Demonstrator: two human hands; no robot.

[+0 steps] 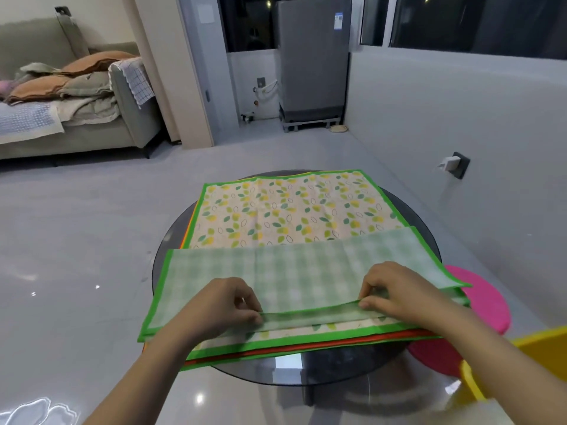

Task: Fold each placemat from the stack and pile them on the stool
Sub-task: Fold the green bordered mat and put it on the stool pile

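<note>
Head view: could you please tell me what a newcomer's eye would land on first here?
Most striking is the green-bordered leaf-print placemat atop the stack on the round dark glass table at centre, its near part turned over to show a pale check underside. Both hands, left hand and right hand, pinch its near edge. A bright pink stool sits at the right.

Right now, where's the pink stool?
In the head view, the pink stool stands on the floor at the right, beside the round glass table, just past the right hand.

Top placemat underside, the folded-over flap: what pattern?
Pale green-and-white check with a bright green border on the top placemat; head view, the only one.
</note>
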